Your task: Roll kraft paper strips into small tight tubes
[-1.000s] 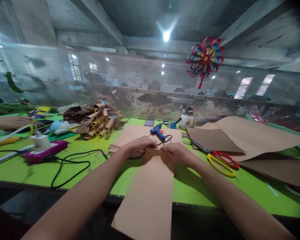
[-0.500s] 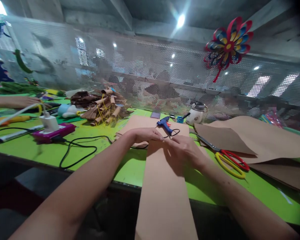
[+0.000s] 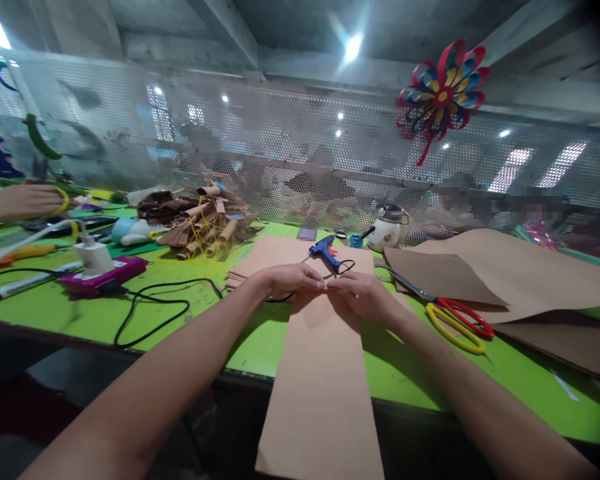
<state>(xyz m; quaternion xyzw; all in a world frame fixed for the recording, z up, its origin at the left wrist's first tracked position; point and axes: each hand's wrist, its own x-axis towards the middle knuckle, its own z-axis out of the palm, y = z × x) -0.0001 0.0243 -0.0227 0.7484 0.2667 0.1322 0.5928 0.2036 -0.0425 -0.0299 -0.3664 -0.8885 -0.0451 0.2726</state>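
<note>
A long strip of brown kraft paper runs from the table over its front edge towards me. At its far end, my left hand pinches the paper's edge between thumb and fingers. My right hand grips the same edge close beside it, the two sets of fingertips nearly touching. Just beyond my hands a blue glue gun with a red trigger rests on a stack of brown paper sheets. Scissors with one red and one yellow handle lie to the right of my right hand.
Large brown paper sheets cover the right side. A white jar stands at the back. Bundled paper rolls lie left, behind a purple power strip with a looping black cable. Another person's hand is at far left.
My hands have shifted slightly along the paper's far edge, still pinching it. The paper's near end has swung a little left. The other person's hand has risen, now with a yellow ring-shaped thing.
</note>
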